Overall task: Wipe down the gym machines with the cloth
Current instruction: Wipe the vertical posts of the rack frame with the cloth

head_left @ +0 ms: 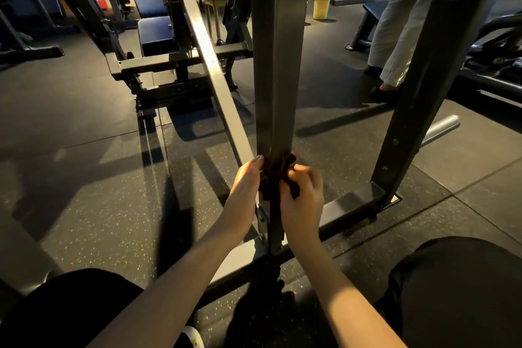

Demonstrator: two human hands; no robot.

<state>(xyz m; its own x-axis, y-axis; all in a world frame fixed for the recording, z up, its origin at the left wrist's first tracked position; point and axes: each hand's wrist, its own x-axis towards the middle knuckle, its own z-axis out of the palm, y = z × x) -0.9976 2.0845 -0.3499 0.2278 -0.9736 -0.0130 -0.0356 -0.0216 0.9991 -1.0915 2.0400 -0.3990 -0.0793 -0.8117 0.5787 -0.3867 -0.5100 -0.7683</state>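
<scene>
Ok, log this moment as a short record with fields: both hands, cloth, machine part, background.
part being wiped: upright post of the machine frame, near its base
cloth: dark cloth wrapped round the post
left hand: left hand with fingers straight, pressed to the post's left side at the cloth
right hand: right hand with fingers curled, gripping the cloth
background: yellow bin; another person standing

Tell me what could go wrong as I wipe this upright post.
1. The dark bunched cloth sits just above the bolted metal bracket at the foot of the dark vertical steel post; wiping lower may snag cloth or fingers.
2. The left hand only presses flat while the right hand grips, so the cloth might slip.
3. A person in pale trousers stands close by; a collision is possible.
</scene>
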